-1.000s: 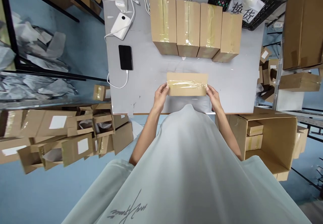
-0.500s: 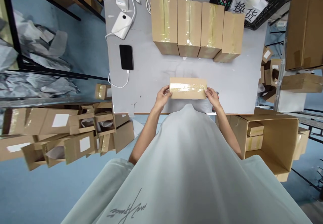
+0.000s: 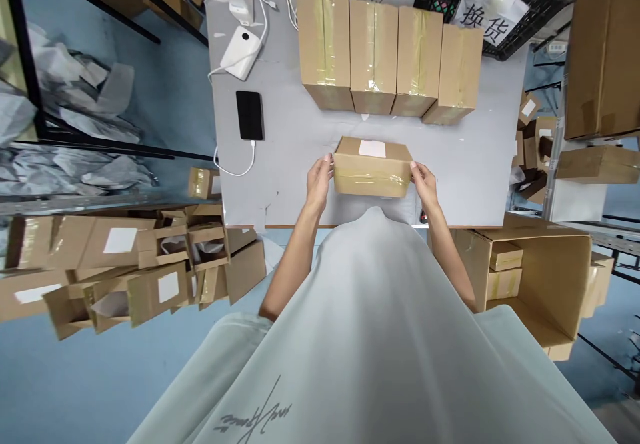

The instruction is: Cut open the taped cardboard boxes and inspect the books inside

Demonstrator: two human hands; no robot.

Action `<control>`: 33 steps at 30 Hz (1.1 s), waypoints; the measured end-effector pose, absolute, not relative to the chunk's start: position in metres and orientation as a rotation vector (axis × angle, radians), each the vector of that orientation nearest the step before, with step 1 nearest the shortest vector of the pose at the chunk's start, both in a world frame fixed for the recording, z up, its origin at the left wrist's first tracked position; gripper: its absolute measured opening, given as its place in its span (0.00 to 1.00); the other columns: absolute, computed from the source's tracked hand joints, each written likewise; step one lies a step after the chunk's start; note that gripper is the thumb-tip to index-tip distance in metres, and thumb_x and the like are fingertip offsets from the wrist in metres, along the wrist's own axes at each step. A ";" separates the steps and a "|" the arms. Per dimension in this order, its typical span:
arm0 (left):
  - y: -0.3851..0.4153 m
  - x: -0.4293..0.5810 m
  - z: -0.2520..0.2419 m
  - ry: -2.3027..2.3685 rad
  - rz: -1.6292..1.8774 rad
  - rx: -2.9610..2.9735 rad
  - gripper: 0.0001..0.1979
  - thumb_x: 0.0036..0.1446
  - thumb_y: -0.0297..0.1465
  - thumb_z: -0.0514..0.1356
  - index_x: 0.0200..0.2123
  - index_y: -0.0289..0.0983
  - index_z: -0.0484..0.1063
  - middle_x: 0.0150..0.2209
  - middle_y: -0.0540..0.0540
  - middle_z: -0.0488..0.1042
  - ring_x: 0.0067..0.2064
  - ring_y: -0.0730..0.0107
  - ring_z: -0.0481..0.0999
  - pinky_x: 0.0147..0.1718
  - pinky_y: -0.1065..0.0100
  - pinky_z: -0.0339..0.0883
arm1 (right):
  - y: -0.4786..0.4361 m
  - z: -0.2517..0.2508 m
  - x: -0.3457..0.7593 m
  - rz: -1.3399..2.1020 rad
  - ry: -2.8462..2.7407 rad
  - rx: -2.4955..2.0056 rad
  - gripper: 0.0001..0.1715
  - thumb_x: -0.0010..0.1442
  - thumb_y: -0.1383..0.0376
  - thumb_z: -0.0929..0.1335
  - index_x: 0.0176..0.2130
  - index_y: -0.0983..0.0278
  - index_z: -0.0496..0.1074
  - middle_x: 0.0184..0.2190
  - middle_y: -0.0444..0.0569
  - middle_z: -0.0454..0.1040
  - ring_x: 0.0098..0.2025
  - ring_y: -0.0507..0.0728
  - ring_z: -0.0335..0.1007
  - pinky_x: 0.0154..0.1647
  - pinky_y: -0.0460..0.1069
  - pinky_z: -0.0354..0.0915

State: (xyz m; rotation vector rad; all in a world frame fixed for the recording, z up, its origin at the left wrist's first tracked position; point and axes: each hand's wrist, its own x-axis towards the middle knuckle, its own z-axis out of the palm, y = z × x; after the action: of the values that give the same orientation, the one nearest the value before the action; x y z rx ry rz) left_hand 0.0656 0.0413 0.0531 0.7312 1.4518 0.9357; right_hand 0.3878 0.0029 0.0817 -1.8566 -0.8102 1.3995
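A small taped cardboard box point(image 3: 372, 167) sits at the near edge of the grey table point(image 3: 295, 144), a white label on its top face and clear tape along the side facing me. My left hand point(image 3: 319, 181) grips its left end and my right hand point(image 3: 424, 181) grips its right end, fingers closed against the cardboard. Behind it, a row of several taller taped boxes point(image 3: 390, 54) stands at the back of the table.
A black phone point(image 3: 249, 115) on a white cable and a white power bank point(image 3: 241, 53) lie on the table's left. An open carton point(image 3: 537, 277) holding small boxes stands at the right. Empty cardboard boxes point(image 3: 130, 274) pile up on the floor at the left.
The box between my hands has been turned away from me: its taped face now faces me and a labelled face shows on top. Both hands kept hold of its ends.
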 end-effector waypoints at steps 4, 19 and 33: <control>0.033 0.061 0.042 1.530 0.879 0.804 0.27 0.64 0.48 0.71 0.60 0.39 0.82 0.63 0.35 0.82 0.67 0.50 0.80 0.69 0.51 0.72 | -0.012 0.068 0.395 1.272 -0.806 -1.868 0.43 0.63 0.34 0.74 0.62 0.61 0.80 0.62 0.57 0.83 0.62 0.65 0.82 0.67 0.60 0.76; -0.015 0.055 0.009 1.622 0.605 0.722 0.26 0.57 0.33 0.69 0.59 0.34 0.84 0.56 0.35 0.85 0.58 0.49 0.85 0.66 0.47 0.77 | -0.046 0.020 0.407 1.448 -0.857 -2.019 0.30 0.61 0.48 0.76 0.55 0.64 0.83 0.59 0.60 0.85 0.59 0.67 0.83 0.66 0.64 0.78; 0.110 0.029 0.016 1.634 0.789 0.723 0.28 0.66 0.39 0.68 0.66 0.37 0.78 0.67 0.31 0.79 0.67 0.47 0.81 0.68 0.45 0.76 | 0.065 0.045 0.467 1.186 -0.755 -2.010 0.54 0.64 0.44 0.76 0.78 0.63 0.64 0.71 0.66 0.74 0.63 0.66 0.82 0.69 0.63 0.76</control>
State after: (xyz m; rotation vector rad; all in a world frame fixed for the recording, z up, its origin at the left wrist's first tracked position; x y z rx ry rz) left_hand 0.0294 0.1097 0.0164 0.7234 1.6337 0.7892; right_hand 0.4666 0.0650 0.0445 -2.0098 -0.7548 1.1861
